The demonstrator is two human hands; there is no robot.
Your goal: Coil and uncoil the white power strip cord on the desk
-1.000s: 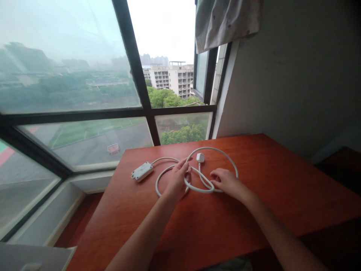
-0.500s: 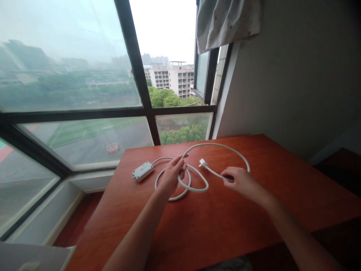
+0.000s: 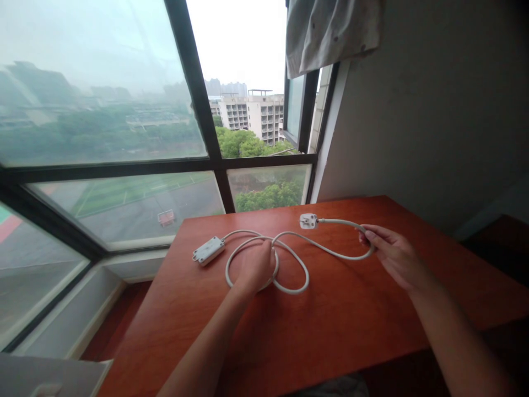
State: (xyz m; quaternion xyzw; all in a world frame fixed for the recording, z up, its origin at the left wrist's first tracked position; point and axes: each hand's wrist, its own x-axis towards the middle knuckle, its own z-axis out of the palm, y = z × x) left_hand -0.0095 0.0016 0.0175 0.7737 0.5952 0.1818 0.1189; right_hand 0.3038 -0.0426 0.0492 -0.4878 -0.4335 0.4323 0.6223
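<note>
A white power strip (image 3: 209, 251) rests on the left part of the reddish-brown table, and its looped cord (image 3: 308, 278) runs to the right. My left hand (image 3: 257, 264) is closed around the cord where the loops cross, low over the table; its fingertips are partly hidden. Farther right, my right hand (image 3: 392, 251) pinches the cord between thumb and fingers, a short way behind the plug. The white plug (image 3: 308, 221) points left, its prongs showing, at the far end of this stretch of cord.
The wooden table (image 3: 322, 342) reaches to the window frame (image 3: 165, 168) along its far side. One window pane (image 3: 295, 107) at the right is swung open. Above it hangs a pale curtain (image 3: 333, 33). A grey wall (image 3: 413, 121) stands at the right.
My right hand has moved right and turned over, and the plug has swung up and now shows its prongs. My left hand has lowered with the cord; the large raised arc has flattened.
</note>
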